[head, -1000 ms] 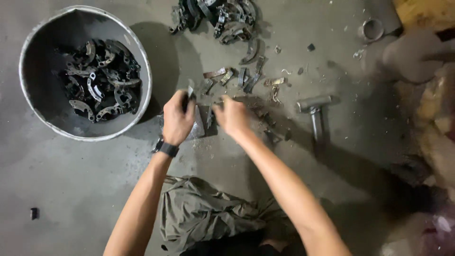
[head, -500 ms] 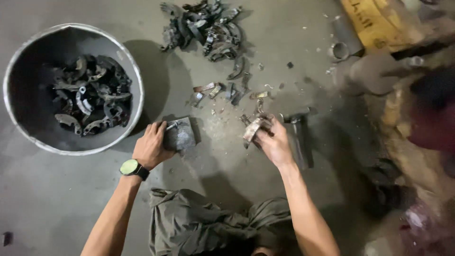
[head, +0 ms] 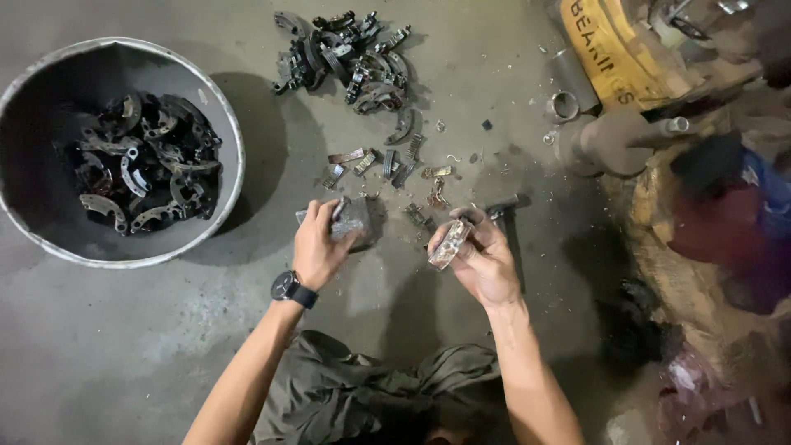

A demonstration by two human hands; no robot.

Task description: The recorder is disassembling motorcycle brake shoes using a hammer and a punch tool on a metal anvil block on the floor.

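Bare grey concrete floor [head: 124,346] open toward near-left corner. Round grey metal tub [head: 232,165] blocks left; scattered rusty metal strips [head: 387,163] and dark curved brake-shoe heap [head: 350,58] clutter ahead.

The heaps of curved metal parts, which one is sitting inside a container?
The heap in the round grey metal tub at the left. The other heap lies loose on the bare concrete floor at the top centre, beyond both hands.

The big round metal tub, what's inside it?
Inside the metal tub lies a heap of dark curved metal pieces, piled together. Whatever lies under the heap is covered, and the tub's near wall is in shadow.
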